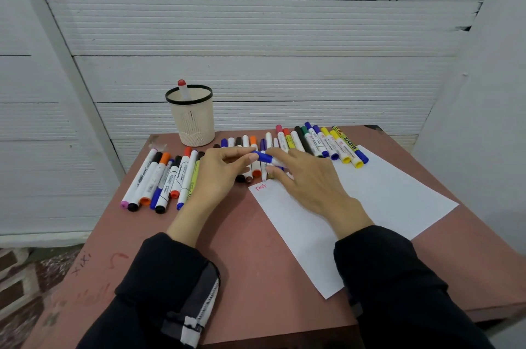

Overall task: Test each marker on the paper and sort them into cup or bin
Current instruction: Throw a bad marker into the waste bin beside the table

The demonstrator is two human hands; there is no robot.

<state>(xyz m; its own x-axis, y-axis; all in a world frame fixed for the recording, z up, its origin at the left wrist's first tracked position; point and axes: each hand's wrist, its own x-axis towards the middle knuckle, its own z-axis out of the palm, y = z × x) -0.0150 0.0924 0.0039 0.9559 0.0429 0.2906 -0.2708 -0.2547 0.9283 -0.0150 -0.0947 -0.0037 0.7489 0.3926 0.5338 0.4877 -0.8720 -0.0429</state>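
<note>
Sleeves: two black sleeves [404,291] enter from the near edge of the reddish table [256,277].
Paper: white sheet [370,200] lies flat at right of centre, long axis running near-left to far-right; "Test" written in red at its far-left corner.
Left hand: left hand [219,172] is raised above the marker row, thumb and forefinger pinching the blue cap end of the blue marker [266,157].
Right hand: right hand [307,178] is over the paper's far-left corner, its fingers curled around the white barrel of the same marker.
Blue marker: held between both hands just above the row; long axis roughly left to right, cap pointing left, slightly tilted.
Marker row: loose markers [327,144] lie side by side across the far half of the table, axes mostly near-to-far.
Cup: cream mesh cup [193,121] with black rim stands at the far edge, left of centre, holding one upright red-capped marker [182,89].
</note>
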